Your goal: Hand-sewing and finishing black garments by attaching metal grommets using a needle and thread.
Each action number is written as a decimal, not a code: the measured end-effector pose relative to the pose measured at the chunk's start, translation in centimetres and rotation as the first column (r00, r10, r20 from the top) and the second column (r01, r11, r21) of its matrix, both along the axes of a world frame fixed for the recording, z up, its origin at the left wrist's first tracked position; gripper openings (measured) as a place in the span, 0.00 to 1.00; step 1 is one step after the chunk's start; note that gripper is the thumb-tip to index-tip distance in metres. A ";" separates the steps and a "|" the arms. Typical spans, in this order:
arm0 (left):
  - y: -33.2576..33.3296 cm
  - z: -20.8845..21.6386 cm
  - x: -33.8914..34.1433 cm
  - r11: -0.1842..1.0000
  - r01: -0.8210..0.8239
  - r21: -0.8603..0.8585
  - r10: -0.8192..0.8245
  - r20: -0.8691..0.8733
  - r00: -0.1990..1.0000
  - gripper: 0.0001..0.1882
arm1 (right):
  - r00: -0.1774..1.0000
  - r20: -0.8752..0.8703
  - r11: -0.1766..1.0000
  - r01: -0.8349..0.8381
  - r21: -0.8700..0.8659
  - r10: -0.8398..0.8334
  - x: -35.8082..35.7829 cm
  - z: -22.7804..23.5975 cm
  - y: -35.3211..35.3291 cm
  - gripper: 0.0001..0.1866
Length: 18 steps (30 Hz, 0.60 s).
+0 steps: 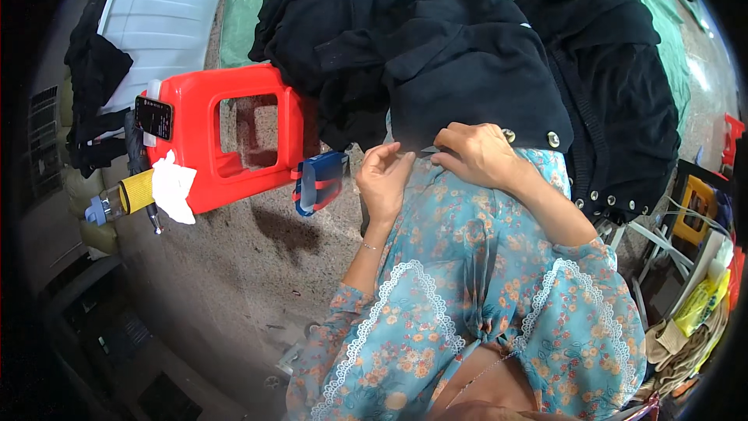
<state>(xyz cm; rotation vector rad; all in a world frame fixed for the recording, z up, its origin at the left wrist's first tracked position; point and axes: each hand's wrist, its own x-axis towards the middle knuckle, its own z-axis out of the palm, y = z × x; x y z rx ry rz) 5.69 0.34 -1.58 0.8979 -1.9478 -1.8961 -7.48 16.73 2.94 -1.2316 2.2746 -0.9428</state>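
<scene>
A black knitted garment (475,86) with shiny round buttons along its edge lies across my lap, over the blue flowered dress. At its near edge my right hand (479,157) is closed, thumb and fingers pinching the black cloth. My left hand (383,183) is just to the left of that edge, its thumb and fingertips brought together. Whatever is between those fingertips is too small to make out. A button (554,139) shows right of my right hand, and another sits close by its knuckles.
To the left stands a red plastic stool (191,132) with a phone (153,118), a white tissue (173,187) and a bottle in a yellow sleeve (137,192) beside it. A blue pouch (318,181) hangs at its side. More black garments (615,86) lie over a green sheet (245,15).
</scene>
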 end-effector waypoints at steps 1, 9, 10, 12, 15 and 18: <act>0.0 0.1 0.0 1.000 0.006 -0.015 -0.005 0.032 0.999 0.14 | 1.000 0.000 1.000 -0.002 0.000 0.002 0.0 0.0 0.0 0.12; -0.2 0.1 0.0 0.998 -0.037 -0.049 0.043 0.122 0.992 0.12 | 1.000 -0.006 1.000 -0.011 -0.015 0.011 0.1 0.1 0.0 0.11; -0.2 -0.1 0.1 0.998 -0.035 -0.058 0.041 0.109 0.993 0.12 | 1.000 -0.007 1.000 -0.015 -0.015 0.015 0.2 0.1 0.0 0.11; -0.5 -0.2 0.4 0.997 -0.036 -0.067 0.042 0.095 0.995 0.12 | 1.000 -0.017 1.000 -0.020 -0.020 0.020 0.2 0.1 -0.1 0.11; -1.0 0.6 0.1 0.966 0.112 -0.235 -0.065 0.198 0.978 0.11 | 0.999 -0.022 0.999 -0.028 -0.031 0.027 0.1 0.2 -0.1 0.11; -1.4 -0.7 0.1 0.972 0.073 -0.226 -0.042 0.136 0.990 0.08 | 0.999 -0.029 0.999 -0.032 -0.033 0.031 0.2 0.2 -0.1 0.11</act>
